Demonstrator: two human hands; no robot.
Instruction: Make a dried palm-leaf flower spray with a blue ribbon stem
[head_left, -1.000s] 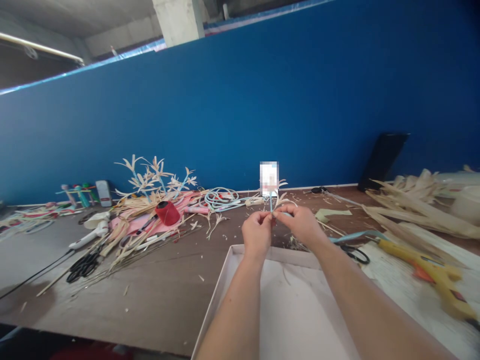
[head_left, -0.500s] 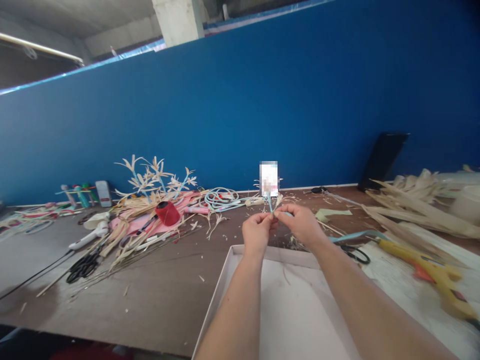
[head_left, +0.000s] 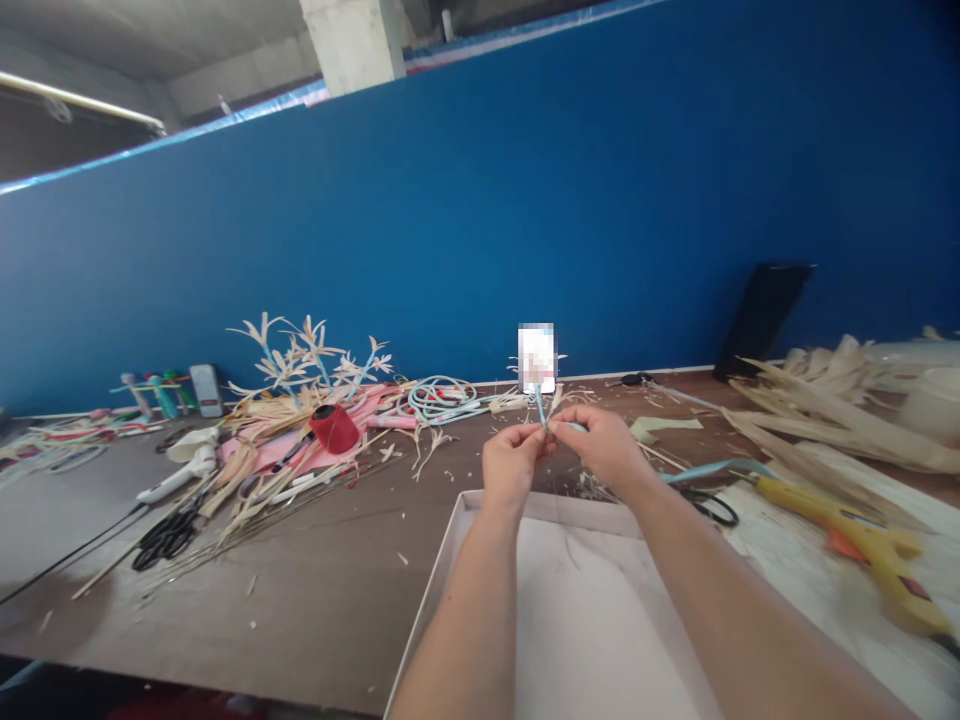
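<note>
- Thumb and forefinger of the left hand (head_left: 512,462) are pinched shut on the lower part of a thin blue stem (head_left: 539,404), with the other fingers curled in.
- Right hand (head_left: 604,447) is closed the same way, and its fingertips meet the left's at the same spot on the stem, so the two hands touch.
- Blue stem rises tilted from the pinch, in the air just past the far rim of the white tray (head_left: 448,560). Pale straw slivers spread near its top, which is partly lost in a blurred patch.
- Both forearms reach across the white tray.
- Right of the tray lie small black scissors (head_left: 709,508) under a blue ribbon (head_left: 712,470), then a yellow glue gun (head_left: 847,530). Dried husks (head_left: 825,405) are heaped farther right.
- Left of the tray a red spool (head_left: 334,427) stands among loose straw, and large black scissors (head_left: 166,535) lie well beyond it.
- Behind the tray sit coiled blue wire (head_left: 442,397) and straw flowers (head_left: 315,350), near the blue wall (head_left: 480,220).
</note>
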